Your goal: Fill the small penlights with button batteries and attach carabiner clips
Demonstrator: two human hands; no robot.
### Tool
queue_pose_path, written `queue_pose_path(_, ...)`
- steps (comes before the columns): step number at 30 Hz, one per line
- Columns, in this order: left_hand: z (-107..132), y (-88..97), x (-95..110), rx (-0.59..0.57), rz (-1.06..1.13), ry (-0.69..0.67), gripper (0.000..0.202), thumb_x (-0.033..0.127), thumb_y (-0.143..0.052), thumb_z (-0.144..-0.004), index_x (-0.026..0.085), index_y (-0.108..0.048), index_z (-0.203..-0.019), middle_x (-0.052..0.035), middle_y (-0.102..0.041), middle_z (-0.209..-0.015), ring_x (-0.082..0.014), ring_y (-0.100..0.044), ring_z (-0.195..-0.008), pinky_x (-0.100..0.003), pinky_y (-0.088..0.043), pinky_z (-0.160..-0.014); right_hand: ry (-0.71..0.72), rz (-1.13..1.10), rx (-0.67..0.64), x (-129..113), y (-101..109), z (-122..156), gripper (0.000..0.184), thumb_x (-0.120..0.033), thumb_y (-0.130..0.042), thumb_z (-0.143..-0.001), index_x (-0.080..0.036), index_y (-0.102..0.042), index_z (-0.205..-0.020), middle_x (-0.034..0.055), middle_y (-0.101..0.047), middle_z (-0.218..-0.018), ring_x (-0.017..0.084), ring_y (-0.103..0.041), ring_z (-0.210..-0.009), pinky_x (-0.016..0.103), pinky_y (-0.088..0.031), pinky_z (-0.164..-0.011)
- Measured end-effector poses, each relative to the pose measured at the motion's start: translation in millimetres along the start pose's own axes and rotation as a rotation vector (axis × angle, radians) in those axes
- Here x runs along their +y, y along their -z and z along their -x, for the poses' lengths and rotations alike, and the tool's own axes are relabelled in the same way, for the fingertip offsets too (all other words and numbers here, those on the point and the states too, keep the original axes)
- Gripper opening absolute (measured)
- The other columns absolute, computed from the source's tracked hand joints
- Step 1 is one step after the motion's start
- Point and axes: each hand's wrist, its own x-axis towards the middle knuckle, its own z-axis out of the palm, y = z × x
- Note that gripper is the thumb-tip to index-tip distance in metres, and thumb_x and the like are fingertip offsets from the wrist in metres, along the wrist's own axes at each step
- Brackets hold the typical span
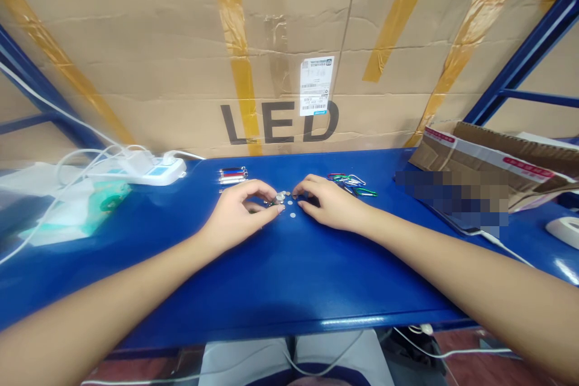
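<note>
Small round silvery discs, like coins or button cells, lie on the blue table (pixel 271 277) between my hands. A little pile of discs (pixel 280 197) sits at the fingertips of my left hand (pixel 242 211), whose thumb and forefinger are curved and apart around it. Closer to me rests a loose disc (pixel 292 215). From the other side my right hand (pixel 332 202) reaches in, thumb and bent fingers apart, its tips beside the discs. Whether either hand touches a disc is too small to tell.
Behind my left hand lie slim metal tubes (pixel 233 175) in a row. Coloured carabiners (pixel 348 180) lie beyond my right hand. A power strip (pixel 136 169) and plastic bag (pixel 90 211) are left; an open cardboard box (pixel 484 163) and tape roll (pixel 563 231) are right. A large carton (pixel 181 72) stands behind.
</note>
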Motion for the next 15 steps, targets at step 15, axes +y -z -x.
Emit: queue_pose_path(15, 0.4, -1.1, 4.7, -0.027, -0.005, 0.026, 0.025, 0.035, -0.081, -0.073, 0.017, -0.068, -0.085, -0.0043, -0.069, -0.09, -0.0178, -0.07, -0.08, -0.026, -0.061, -0.064, -0.076, -0.086, 0.027, -3.6, 3.5, -1.8, 0.004, -0.014, -0.064, -0.087, -0.016, -0.065, -0.091, 0.0077, -0.067, -0.096, 0.018, -0.062, -0.083, 0.034, -0.051, -0.081)
